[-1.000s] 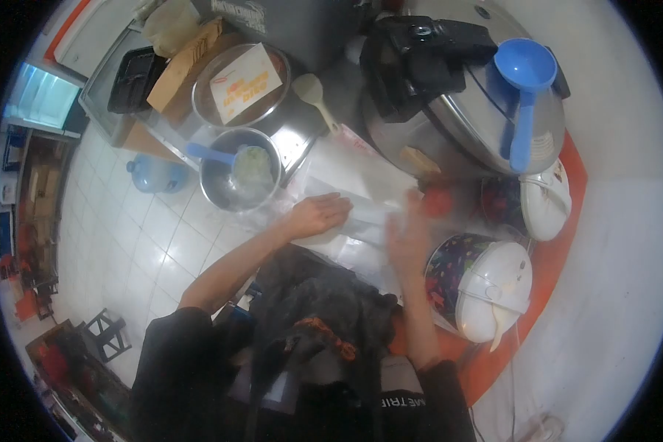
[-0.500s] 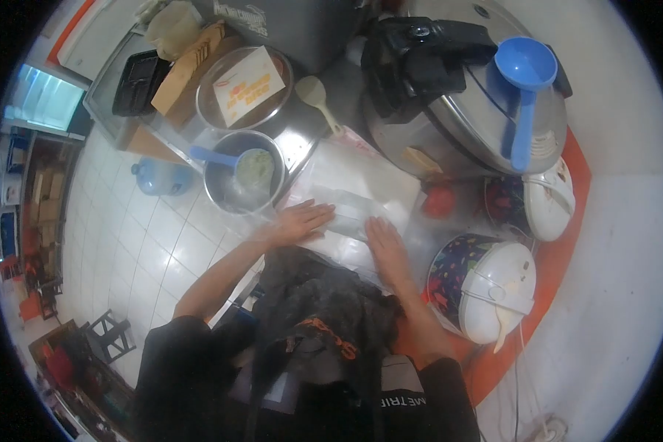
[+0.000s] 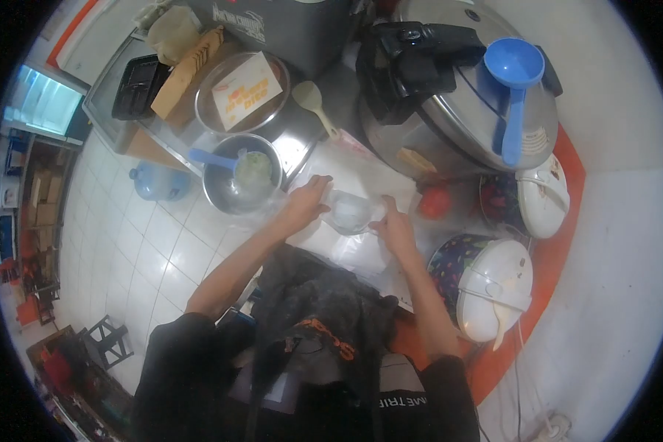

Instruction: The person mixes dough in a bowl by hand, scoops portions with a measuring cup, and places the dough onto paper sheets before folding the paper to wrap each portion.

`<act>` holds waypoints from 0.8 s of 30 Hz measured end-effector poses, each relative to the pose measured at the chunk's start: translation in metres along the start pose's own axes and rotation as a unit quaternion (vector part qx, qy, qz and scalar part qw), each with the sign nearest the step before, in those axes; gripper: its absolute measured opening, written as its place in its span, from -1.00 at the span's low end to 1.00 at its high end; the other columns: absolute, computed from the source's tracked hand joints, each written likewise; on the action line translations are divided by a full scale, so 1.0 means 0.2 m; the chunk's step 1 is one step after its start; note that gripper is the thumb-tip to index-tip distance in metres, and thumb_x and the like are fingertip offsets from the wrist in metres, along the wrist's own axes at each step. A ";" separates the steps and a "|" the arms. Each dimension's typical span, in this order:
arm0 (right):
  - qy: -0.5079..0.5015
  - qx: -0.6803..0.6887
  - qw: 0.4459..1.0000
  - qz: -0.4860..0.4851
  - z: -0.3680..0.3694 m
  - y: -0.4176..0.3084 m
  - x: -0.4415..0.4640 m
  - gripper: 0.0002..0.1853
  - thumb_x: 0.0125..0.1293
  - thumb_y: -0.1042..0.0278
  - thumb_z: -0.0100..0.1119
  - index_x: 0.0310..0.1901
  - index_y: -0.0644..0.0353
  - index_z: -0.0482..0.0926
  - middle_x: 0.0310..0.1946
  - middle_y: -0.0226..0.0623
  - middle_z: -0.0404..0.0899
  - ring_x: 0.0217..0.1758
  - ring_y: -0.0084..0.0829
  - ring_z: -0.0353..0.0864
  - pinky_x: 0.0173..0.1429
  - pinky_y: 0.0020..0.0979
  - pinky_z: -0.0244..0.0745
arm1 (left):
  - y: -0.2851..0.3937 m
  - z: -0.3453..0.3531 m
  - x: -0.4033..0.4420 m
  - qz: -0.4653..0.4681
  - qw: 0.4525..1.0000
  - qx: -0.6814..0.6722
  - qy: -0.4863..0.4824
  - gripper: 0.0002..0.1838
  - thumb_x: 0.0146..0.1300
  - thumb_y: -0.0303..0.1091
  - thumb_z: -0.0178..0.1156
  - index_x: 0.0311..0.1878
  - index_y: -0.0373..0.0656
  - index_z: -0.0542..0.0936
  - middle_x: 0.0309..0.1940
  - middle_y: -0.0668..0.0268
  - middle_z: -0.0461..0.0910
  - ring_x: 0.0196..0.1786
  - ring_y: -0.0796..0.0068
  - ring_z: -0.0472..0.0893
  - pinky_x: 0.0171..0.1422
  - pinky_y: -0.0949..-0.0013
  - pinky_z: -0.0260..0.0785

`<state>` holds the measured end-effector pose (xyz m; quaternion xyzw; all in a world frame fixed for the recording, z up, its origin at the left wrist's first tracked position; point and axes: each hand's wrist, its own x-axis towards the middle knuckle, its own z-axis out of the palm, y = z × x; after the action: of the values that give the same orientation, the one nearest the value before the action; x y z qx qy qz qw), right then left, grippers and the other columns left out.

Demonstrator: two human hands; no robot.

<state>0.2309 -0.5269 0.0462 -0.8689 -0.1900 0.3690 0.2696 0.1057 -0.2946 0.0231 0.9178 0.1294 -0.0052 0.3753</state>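
Observation:
My left hand (image 3: 307, 205) and my right hand (image 3: 395, 227) pinch opposite sides of a translucent plastic piece (image 3: 351, 211), fingers closed on its edges. It curves between them, a paler patch at its middle; whether it is a sheet or a bag I cannot tell. Below it lies a stack of white plastic sheets (image 3: 346, 166) on the counter. Left of my left hand stands a steel pot (image 3: 215, 184) containing a blue-handled scoop (image 3: 212, 156) and a pale green mass (image 3: 254, 171). A cream rice paddle (image 3: 309, 96) rests just beyond the stack.
A large steel cooker (image 3: 449, 125) stands at the back right, a blue ladle (image 3: 515, 66) on its lid. Two patterned containers with white lids, one nearer (image 3: 493, 287), line the right side. A red round object (image 3: 435, 202) sits beside my right hand. Behind the pot is a printed box (image 3: 247, 90).
Both hands were lying flat, fingers stretched, on the plastic against the stack. Now their fingers have closed on its sides and the plastic is curved up between them.

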 end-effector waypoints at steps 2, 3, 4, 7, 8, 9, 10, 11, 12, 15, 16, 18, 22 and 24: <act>0.187 -0.169 0.943 -0.217 0.06 0.06 0.04 -0.60 0.13 0.43 0.48 0.02 0.27 0.63 -0.18 -0.05 0.67 0.01 0.03 0.69 0.11 -0.05 0.55 | 0.00 0.01 0.01 0.044 0.997 0.018 0.058 -0.57 0.25 -0.32 0.42 0.16 -0.16 0.57 -0.16 0.10 0.75 -0.02 -0.09 0.72 0.11 0.01 0.54; 0.187 -0.170 0.943 -0.219 0.08 0.06 0.06 -0.60 0.13 0.43 0.48 0.02 0.27 0.63 -0.18 -0.05 0.67 0.01 0.03 0.69 0.11 -0.05 0.55 | -0.01 0.00 0.02 0.040 0.998 0.048 0.004 -0.58 0.24 -0.30 0.42 0.13 -0.17 0.59 -0.17 0.10 0.74 -0.04 -0.09 0.72 0.10 0.00 0.54; 0.190 -0.173 0.939 -0.227 0.09 0.07 0.07 -0.60 0.11 0.42 0.49 -0.01 0.28 0.63 -0.18 -0.04 0.67 -0.03 0.05 0.70 0.11 -0.03 0.56 | -0.01 -0.01 0.03 0.037 0.995 0.078 -0.049 -0.60 0.23 -0.29 0.42 0.11 -0.18 0.61 -0.18 0.09 0.73 -0.05 -0.09 0.72 0.09 0.00 0.54; 0.154 -0.162 0.951 -0.212 0.07 0.04 0.09 -0.68 0.10 0.42 0.48 -0.12 0.31 0.63 -0.18 0.00 0.65 -0.07 0.10 0.68 0.07 0.02 0.54 | -0.01 -0.03 0.05 0.037 0.991 0.104 -0.079 -0.69 0.23 -0.29 0.41 -0.01 -0.18 0.66 -0.17 0.14 0.71 -0.06 -0.03 0.73 0.06 0.01 0.55; 0.112 -0.146 0.964 -0.191 0.05 0.03 0.09 -0.75 0.11 0.42 0.44 -0.20 0.32 0.64 -0.16 0.03 0.63 -0.07 0.13 0.65 0.04 0.05 0.52 | 0.00 -0.04 0.06 0.036 0.991 0.104 -0.076 -0.69 0.23 -0.29 0.41 -0.01 -0.18 0.66 -0.17 0.14 0.71 -0.06 -0.03 0.73 0.06 0.01 0.55; 0.113 -0.147 0.963 -0.193 0.04 0.00 0.10 -0.75 0.11 0.42 0.44 -0.20 0.32 0.64 -0.16 0.03 0.63 -0.07 0.13 0.65 0.04 0.05 0.52 | -0.01 -0.03 0.06 0.034 0.992 0.110 -0.058 -0.73 0.23 -0.30 0.40 -0.06 -0.18 0.66 -0.18 0.15 0.69 -0.08 0.00 0.73 0.01 0.02 0.56; 0.123 -0.141 0.966 -0.180 0.03 -0.03 0.10 -0.77 0.15 0.42 0.40 -0.19 0.32 0.63 -0.15 0.05 0.63 -0.06 0.14 0.64 0.05 0.04 0.52 | -0.01 -0.02 0.06 0.032 0.992 0.115 -0.040 -0.77 0.23 -0.30 0.39 -0.11 -0.18 0.66 -0.18 0.16 0.68 -0.11 0.03 0.73 -0.04 0.04 0.57; 0.132 -0.134 0.968 -0.166 0.04 -0.05 0.09 -0.79 0.18 0.41 0.35 -0.19 0.32 0.62 -0.13 0.07 0.62 -0.04 0.16 0.63 0.05 0.04 0.52 | -0.01 -0.01 0.06 0.032 0.992 0.115 -0.039 -0.77 0.23 -0.30 0.39 -0.11 -0.18 0.66 -0.18 0.16 0.68 -0.11 0.03 0.73 -0.04 0.04 0.57; 0.131 -0.135 0.968 -0.168 0.06 -0.05 0.11 -0.79 0.18 0.41 0.35 -0.19 0.32 0.62 -0.13 0.07 0.62 -0.04 0.16 0.63 0.05 0.04 0.52 | -0.04 0.03 0.05 0.046 0.990 0.130 0.008 -0.79 0.24 -0.32 0.38 -0.12 -0.17 0.65 -0.21 0.18 0.68 -0.14 0.07 0.73 -0.11 0.07 0.57; 0.168 -0.228 0.930 -0.233 0.13 0.00 0.15 -0.91 0.33 0.49 0.16 -0.18 0.29 0.55 -0.11 -0.01 0.63 -0.05 0.00 0.69 0.02 -0.04 0.63 | -0.13 0.16 0.01 0.094 0.976 0.177 0.084 -0.82 0.26 -0.33 0.34 -0.11 -0.14 0.66 -0.24 0.22 0.67 -0.22 0.13 0.72 -0.21 0.12 0.57; 0.155 -0.228 0.923 -0.269 0.14 0.03 0.12 -0.85 0.35 0.50 0.10 -0.10 0.31 0.56 -0.06 0.00 0.64 -0.01 0.01 0.68 0.05 -0.03 0.61 | -0.14 0.19 -0.01 0.132 0.963 0.208 0.111 -0.82 0.28 -0.34 0.33 -0.08 -0.13 0.66 -0.24 0.23 0.67 -0.26 0.16 0.71 -0.25 0.14 0.57; 0.142 -0.229 0.913 -0.306 0.15 0.06 0.08 -0.79 0.37 0.51 0.03 -0.02 0.33 0.56 -0.02 0.02 0.65 0.02 0.02 0.67 0.08 -0.03 0.59 | -0.17 0.22 -0.05 0.131 0.965 0.195 0.120 -0.83 0.28 -0.33 0.33 -0.09 -0.12 0.68 -0.26 0.25 0.67 -0.28 0.18 0.71 -0.25 0.15 0.57; 0.176 -0.240 0.899 -0.321 0.18 0.03 0.03 -0.53 0.37 0.42 0.09 0.27 0.47 0.46 0.12 0.09 0.64 0.08 0.08 0.64 0.24 0.00 0.45 | -0.20 0.21 -0.04 0.090 0.980 0.141 0.106 -0.87 0.26 -0.30 0.36 -0.18 -0.09 0.75 -0.30 0.28 0.66 -0.31 0.17 0.71 -0.21 0.15 0.58; 0.143 -0.222 0.928 -0.262 0.19 -0.03 0.04 -0.45 0.38 0.37 0.11 0.35 0.50 0.41 0.17 0.14 0.63 0.11 0.11 0.64 0.29 0.02 0.41 | -0.18 0.16 -0.03 0.066 0.988 0.098 0.103 -0.88 0.26 -0.28 0.38 -0.23 -0.08 0.75 -0.31 0.28 0.66 -0.30 0.16 0.71 -0.19 0.15 0.57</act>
<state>0.2068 -0.5050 0.0238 -0.8694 -0.4477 0.1049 0.1811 0.0950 -0.2934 -0.0247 0.9524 0.1053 0.1015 0.2674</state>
